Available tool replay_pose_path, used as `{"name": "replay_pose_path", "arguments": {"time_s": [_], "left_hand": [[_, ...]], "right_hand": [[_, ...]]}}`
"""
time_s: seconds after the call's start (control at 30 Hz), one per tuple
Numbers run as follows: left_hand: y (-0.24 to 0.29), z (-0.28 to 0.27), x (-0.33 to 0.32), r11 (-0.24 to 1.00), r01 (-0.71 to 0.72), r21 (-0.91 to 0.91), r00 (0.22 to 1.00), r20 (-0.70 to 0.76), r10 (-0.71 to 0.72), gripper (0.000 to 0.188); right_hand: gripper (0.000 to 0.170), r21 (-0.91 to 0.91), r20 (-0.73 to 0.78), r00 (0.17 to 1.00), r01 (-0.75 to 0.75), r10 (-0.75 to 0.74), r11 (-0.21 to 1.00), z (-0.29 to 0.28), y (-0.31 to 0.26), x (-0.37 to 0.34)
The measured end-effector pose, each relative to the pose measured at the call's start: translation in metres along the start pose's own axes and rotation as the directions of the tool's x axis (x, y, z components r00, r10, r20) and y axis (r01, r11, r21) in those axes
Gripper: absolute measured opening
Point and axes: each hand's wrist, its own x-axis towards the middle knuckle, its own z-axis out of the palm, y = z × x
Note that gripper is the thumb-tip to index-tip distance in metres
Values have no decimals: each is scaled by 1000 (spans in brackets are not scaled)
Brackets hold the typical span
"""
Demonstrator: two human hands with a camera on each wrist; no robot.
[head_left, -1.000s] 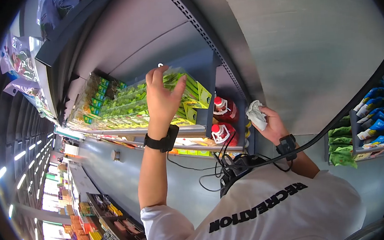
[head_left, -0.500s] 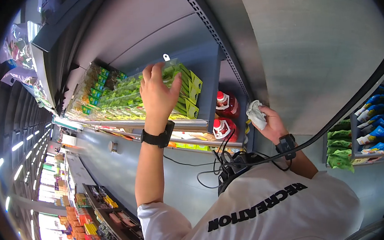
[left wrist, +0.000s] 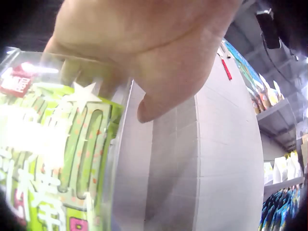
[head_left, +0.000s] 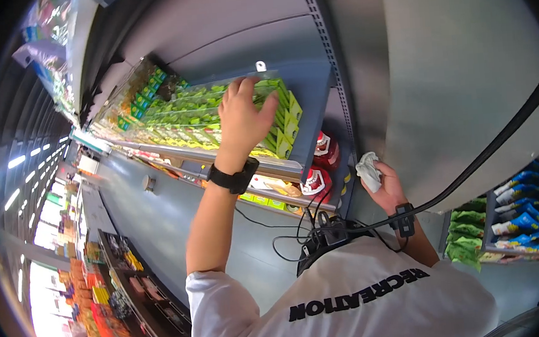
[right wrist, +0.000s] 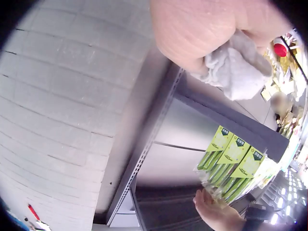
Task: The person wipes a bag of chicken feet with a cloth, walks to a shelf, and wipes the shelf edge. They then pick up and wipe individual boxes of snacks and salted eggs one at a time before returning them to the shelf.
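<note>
My left hand (head_left: 246,116) lies over the near end of a row of clear packs of green stick-shaped food (head_left: 278,123) with yellow-green labels. Close up in the left wrist view, its fingers reach behind the top of one clear pack (left wrist: 57,144), seen through the plastic, while the thumb stands apart from it. The right wrist view shows that same hand (right wrist: 219,214) at the lower end of the packs (right wrist: 236,163). Lower down to the right, my right hand (head_left: 388,187) holds a crumpled white cloth (head_left: 368,170) between thumb and fingers.
The packs stand on a grey shelf (head_left: 315,105), bordered by a slotted upright (head_left: 330,49) and a pale wall panel (head_left: 446,85). Red bottles (head_left: 315,181) sit one level below. A black cable (head_left: 501,137) crosses in front. Green and blue bags (head_left: 517,212) fill a rack at right.
The head view has turned, shifting the shelf rightward. My left hand has stayed at the packs, and the end packs, splayed before, stand closer in line. My right hand keeps the cloth.
</note>
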Motion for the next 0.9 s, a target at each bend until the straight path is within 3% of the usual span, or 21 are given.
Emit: {"name": "replay_pose_path", "arguments": {"time_s": [0.07,0.23,0.4,0.47,0.53,0.6,0.67,0.7,0.73,0.8,0.83,0.9], "left_hand": [[-1,-4,-1,984,-68,-167,993,-111,49,40],[-4,-24,-29,970,-87,-227,975,-218,36,36],[-43,-34,-92,970,35,-242,945,-308,-111,30],[-65,-35,-127,968,128,-214,932,-306,-191,28],[-83,-37,-163,953,230,-198,915,-290,-281,27],[-98,-43,-198,929,321,-185,888,-283,-363,26],[-113,-48,-228,908,397,-130,861,-289,-418,24],[-122,-48,-243,910,394,-131,857,-307,-415,24],[-131,-47,-258,884,446,-139,831,-302,-467,24],[-144,-49,-281,856,494,-154,799,-307,-517,24],[-151,-51,-291,835,521,-178,780,-297,-550,24],[-167,-61,-312,812,544,-211,756,-296,-584,23]], "right_hand": [[17,-11,-13,1000,-24,24,1000,3,0,-2],[16,-62,-83,995,-67,61,996,-10,4,2],[16,-1,-134,981,-142,141,990,-14,9,-6],[18,10,-162,981,-106,106,994,-17,16,-6],[20,-61,-124,983,-146,137,987,-31,19,-5],[17,-291,-99,994,15,-46,956,-43,22,-4],[15,-39,-105,991,-83,78,996,-57,14,4],[14,-95,-182,982,-57,39,994,-54,15,2],[14,-104,-167,985,-56,38,993,-50,19,0],[15,-112,-335,942,-12,-26,994,-44,32,-3],[15,-120,-324,946,-9,-30,993,-37,44,-7],[16,-353,-366,928,-71,-67,933,-25,73,-14]]}}
